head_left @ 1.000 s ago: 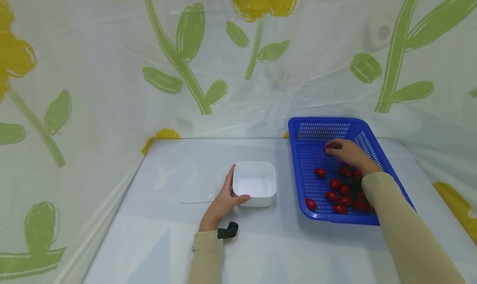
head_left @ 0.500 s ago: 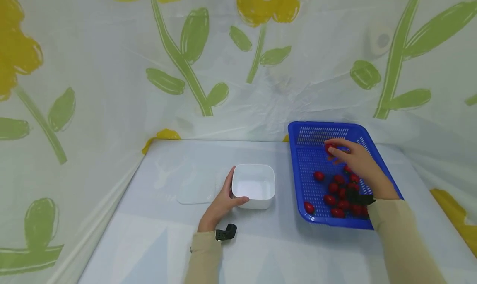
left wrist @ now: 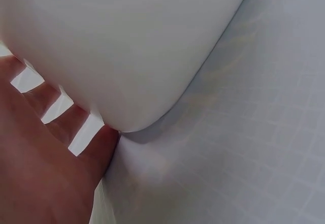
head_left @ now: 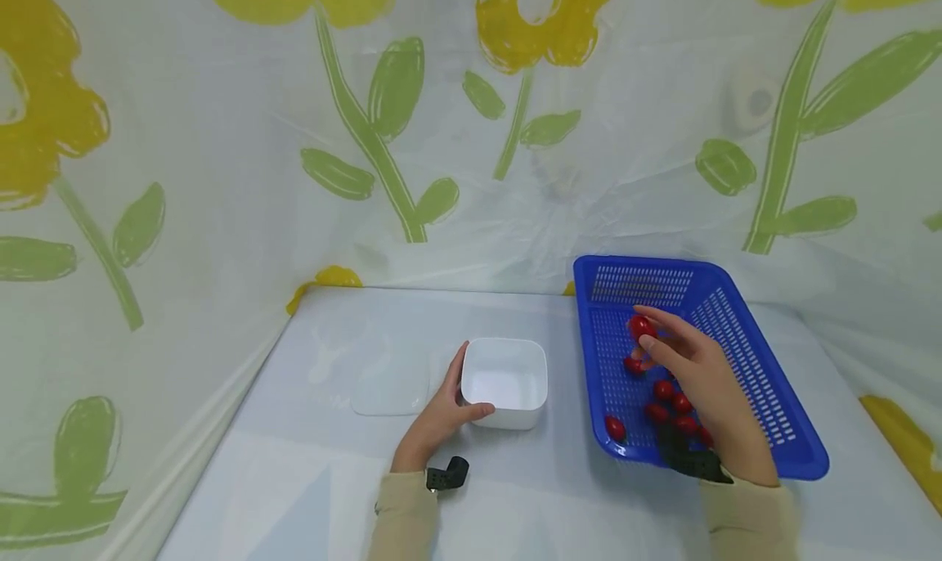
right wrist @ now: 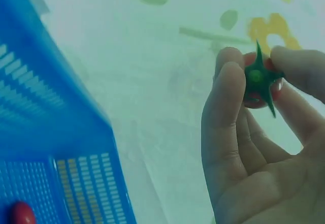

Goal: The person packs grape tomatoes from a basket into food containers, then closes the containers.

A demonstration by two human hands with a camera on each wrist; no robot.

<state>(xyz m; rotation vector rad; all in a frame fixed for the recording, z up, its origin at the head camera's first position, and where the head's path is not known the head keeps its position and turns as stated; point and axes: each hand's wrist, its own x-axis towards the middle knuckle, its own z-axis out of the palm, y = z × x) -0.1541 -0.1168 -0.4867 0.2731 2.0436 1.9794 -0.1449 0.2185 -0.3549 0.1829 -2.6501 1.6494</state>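
Note:
My right hand (head_left: 699,377) pinches a red cherry tomato (head_left: 642,327) between thumb and fingertips, above the blue basket (head_left: 586,356). In the right wrist view, the green star-shaped calyx (right wrist: 258,77) of this tomato faces the camera. Several more cherry tomatoes (head_left: 614,428) lie in the basket, some hidden behind the hand and wrist. My left hand (head_left: 434,420) holds a white square container (head_left: 511,419) at its near left corner, thumb at the front and fingers along the left side. In the left wrist view, the fingers touch the container's wall (left wrist: 127,56).
A clear flat lid (head_left: 388,388) lies on the white table (head_left: 294,479), left of the container. A white curtain with printed flowers (head_left: 508,217) hangs behind the table. The basket stands right of the container, with a gap between them.
My right hand has lifted the tomato from the basket floor and drawn it nearer to me. The left hand keeps its hold on the container. The head view has tilted up a little.

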